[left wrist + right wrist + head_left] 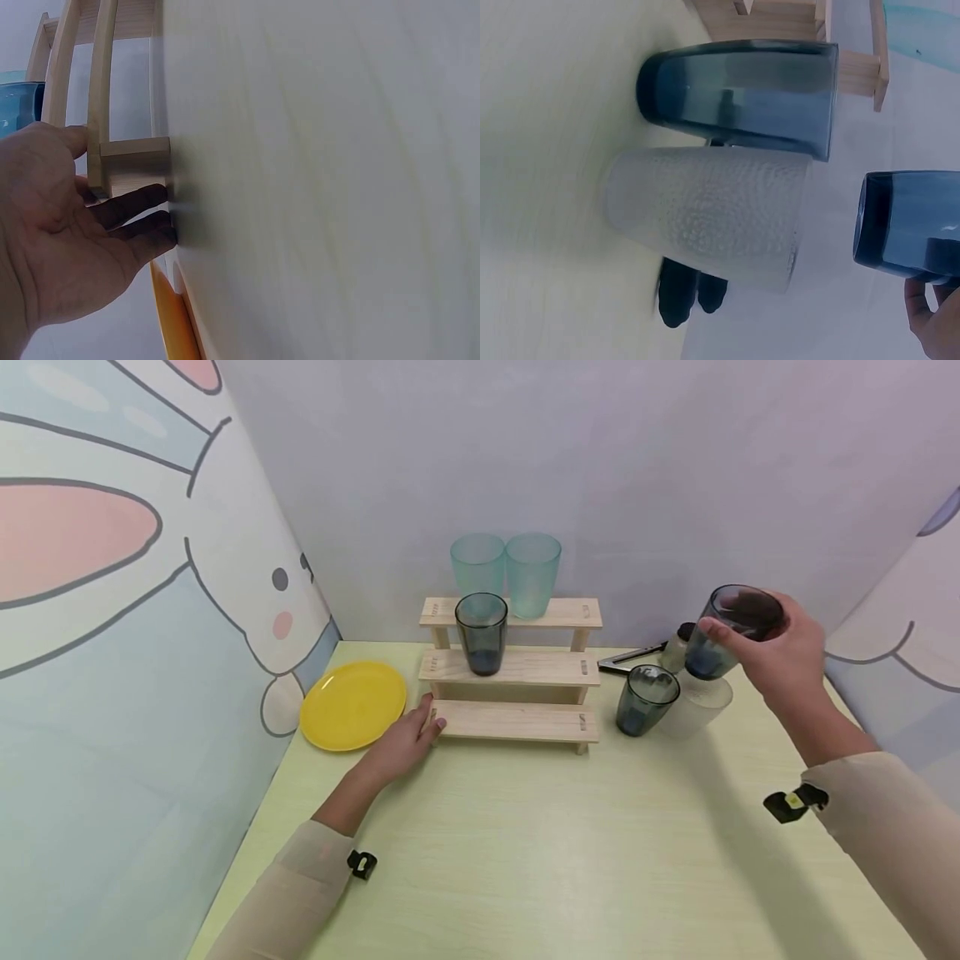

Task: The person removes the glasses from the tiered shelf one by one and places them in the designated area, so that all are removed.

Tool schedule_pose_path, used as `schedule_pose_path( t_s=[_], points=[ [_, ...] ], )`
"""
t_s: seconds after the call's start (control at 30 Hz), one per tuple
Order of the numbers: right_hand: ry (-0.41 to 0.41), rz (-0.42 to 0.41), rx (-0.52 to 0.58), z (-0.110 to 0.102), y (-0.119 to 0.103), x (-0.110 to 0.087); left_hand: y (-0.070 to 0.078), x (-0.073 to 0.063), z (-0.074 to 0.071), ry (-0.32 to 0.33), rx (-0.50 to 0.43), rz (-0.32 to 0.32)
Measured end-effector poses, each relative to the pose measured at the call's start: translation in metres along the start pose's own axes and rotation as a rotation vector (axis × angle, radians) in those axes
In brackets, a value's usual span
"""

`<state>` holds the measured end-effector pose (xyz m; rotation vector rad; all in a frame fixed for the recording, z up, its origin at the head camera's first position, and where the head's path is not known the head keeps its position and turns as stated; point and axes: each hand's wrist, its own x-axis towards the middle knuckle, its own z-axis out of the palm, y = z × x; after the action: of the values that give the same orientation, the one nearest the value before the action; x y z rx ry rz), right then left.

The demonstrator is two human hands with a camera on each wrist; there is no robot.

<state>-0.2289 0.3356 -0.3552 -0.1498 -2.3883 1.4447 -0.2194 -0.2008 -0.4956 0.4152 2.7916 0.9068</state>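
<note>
My right hand (787, 647) grips a dark grey-blue tumbler (707, 652), lifted over a frosted clear tumbler (705, 214). Fingers show under the held tumbler at the right edge of the right wrist view. Another dark tumbler (647, 702) stands on the table beside the frosted one. At the left end of a three-step wooden rack (517, 720), my left hand (405, 747) holds the lowest step, thumb on one side and fingers around its end. On the middle step stands a third dark tumbler (482, 639); two pale teal tumblers (533, 578) stand side by side on the top step.
A yellow plate (352, 706) lies left of the rack, close to my left hand. Behind the tumblers on the right are a small jar with a black lid (674, 652) and a black-and-silver tool (628, 658). Walls border the table at the back and sides.
</note>
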Motion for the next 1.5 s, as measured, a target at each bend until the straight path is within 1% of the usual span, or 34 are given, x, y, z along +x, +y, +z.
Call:
schedule_pose_path(
  t_s=[0.3,0.43,0.67,0.83,1.03,1.3,1.4,1.5],
  points=[
    [0.081,0.019,-0.023,-0.025,0.016,0.003,0.001,0.0,0.0,-0.003,-0.006,0.007],
    [0.082,0.035,-0.021,-0.033,0.022,0.002,0.001,-0.001,0.0,-0.004,-0.005,0.008],
    [0.083,0.082,-0.03,-0.042,0.034,0.003,0.002,-0.002,-0.001,-0.013,-0.013,-0.016],
    [0.037,0.116,-0.071,-0.046,0.046,0.002,0.0,-0.001,0.0,-0.013,-0.001,-0.021],
    [-0.044,0.159,-0.071,-0.049,0.066,-0.001,0.001,-0.001,0.0,-0.013,-0.01,-0.014],
    [-0.135,0.149,-0.192,-0.051,0.09,-0.005,0.001,0.0,0.0,-0.006,-0.013,0.01],
    [-0.166,0.148,-0.2,-0.051,0.098,-0.007,0.001,0.0,-0.001,-0.007,-0.017,0.015],
    [-0.192,0.144,-0.149,-0.049,0.11,-0.007,0.002,0.0,-0.001,-0.005,-0.007,0.017]
  ],
)
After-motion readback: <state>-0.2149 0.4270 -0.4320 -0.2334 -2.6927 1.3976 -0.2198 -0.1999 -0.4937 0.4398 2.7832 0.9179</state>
